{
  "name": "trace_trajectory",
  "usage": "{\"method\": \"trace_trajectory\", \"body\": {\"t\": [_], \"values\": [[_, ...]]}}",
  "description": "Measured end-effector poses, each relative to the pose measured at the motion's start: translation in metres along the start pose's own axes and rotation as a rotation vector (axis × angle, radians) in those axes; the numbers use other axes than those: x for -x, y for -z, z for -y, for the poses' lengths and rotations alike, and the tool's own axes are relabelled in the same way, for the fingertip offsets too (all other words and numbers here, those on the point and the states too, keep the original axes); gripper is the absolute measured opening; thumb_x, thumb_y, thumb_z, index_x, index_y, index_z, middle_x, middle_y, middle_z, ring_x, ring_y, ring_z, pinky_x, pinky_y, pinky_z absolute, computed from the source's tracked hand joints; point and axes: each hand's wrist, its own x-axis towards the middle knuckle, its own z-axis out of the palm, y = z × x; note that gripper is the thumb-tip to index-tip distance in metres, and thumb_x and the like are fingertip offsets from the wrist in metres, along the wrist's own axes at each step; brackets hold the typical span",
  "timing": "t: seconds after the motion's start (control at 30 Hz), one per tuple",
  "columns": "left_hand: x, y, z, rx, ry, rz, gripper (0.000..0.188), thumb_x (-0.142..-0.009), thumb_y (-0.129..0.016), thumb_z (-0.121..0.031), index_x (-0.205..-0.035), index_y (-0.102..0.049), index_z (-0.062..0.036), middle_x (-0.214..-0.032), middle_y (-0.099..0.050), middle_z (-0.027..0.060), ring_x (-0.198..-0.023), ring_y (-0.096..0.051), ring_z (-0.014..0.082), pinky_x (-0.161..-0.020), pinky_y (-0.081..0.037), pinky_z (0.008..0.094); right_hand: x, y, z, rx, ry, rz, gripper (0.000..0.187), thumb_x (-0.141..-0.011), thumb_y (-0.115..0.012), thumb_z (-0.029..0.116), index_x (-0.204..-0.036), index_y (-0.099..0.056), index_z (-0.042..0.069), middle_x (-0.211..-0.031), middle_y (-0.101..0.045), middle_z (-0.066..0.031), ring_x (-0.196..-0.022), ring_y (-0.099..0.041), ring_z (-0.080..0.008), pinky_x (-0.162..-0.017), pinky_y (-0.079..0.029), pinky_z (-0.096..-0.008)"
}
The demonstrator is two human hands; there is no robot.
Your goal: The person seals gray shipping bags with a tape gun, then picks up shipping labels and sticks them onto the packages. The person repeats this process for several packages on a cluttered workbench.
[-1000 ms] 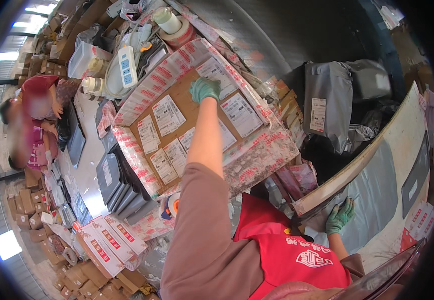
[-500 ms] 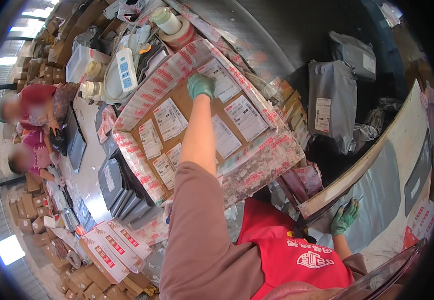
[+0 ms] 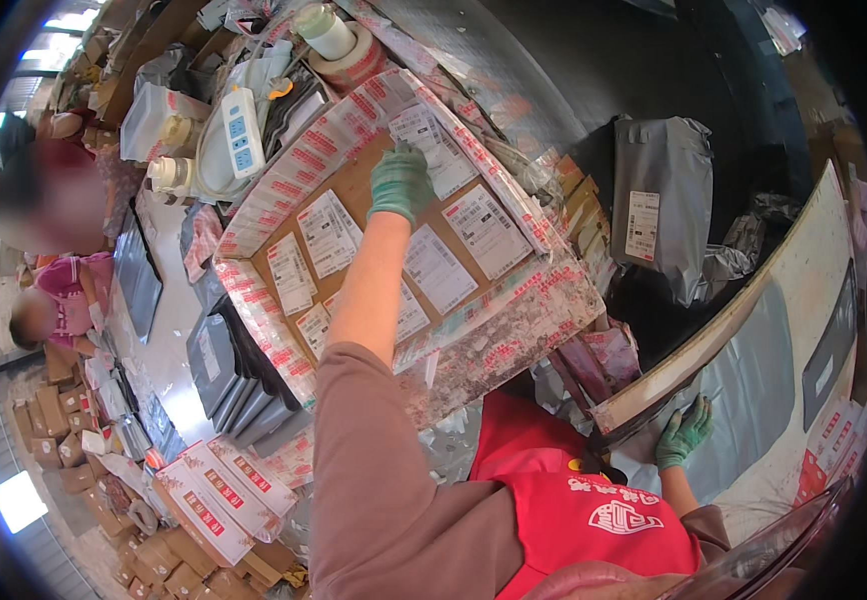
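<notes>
1. At the left edge, two people [image 3: 79,290] stand beyond a pale worktop [image 3: 169,330].
2. Lower left, brown cardboard cartons [image 3: 159,560] lie heaped; closer in are flat printed cartons [image 3: 224,490], white and red.
3. Left of centre, dark grey poly mailers [image 3: 216,360] overlap in a fanned stack; above them, toward the upper left, lies a white power strip [image 3: 242,130].
4. In the upper middle, a shallow cardboard tray [image 3: 529,325], its walls covered in red-printed tape, holds barcoded shipping labels [image 3: 439,268] laid in rows.
5. The green-gloved left hand [image 3: 401,185] is over the tray, beside the topmost label. Its fingers are bent; their tips are hidden, so I cannot tell whether they pinch anything.
6. At upper right, a grey wrapped parcel [image 3: 662,190] bears a white label.
7. At lower right, the green-gloved right hand [image 3: 684,435] rests on a light grey plastic mailer [image 3: 754,380], fingers extended and slightly apart. A darker mailer [image 3: 829,340] lies further right.
</notes>
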Motion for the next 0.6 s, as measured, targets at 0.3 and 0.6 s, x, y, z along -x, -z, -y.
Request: {"method": "trace_trajectory", "body": {"t": [0.3, 0.6], "values": [[0.03, -0.016, 0.032, 0.258, 0.083, -0.227, 0.026, -0.076, -0.062, -0.018, -0.1, -0.064, -0.0081, -0.114, -0.059, 0.0118, -0.109, -0.055, 0.0305, -0.091, -0.047, 0.0395, 0.0, 0.003, 0.002, -0.014, -0.009, 0.015, 0.056, -0.086, -0.049, 0.029, -0.134, -0.042, 0.001, -0.135, -0.045, -0.0176, -0.13, -0.036, -0.0358, -0.108, -0.025, -0.0487], [0.011, 0.003, -0.014, 0.21, -0.103, 0.088, 0.035, -0.076, -0.061, -0.02, -0.107, -0.06, -0.0039, -0.122, -0.056, 0.0139, -0.117, -0.052, 0.0293, -0.094, -0.046, 0.0398, -0.001, 0.002, 0.001, -0.005, -0.005, 0.008, 0.056, -0.086, -0.049, 0.028, -0.135, -0.041, 0.002, -0.135, -0.046, -0.0174, -0.13, -0.036, -0.0362, -0.108, -0.025, -0.0488]]}}
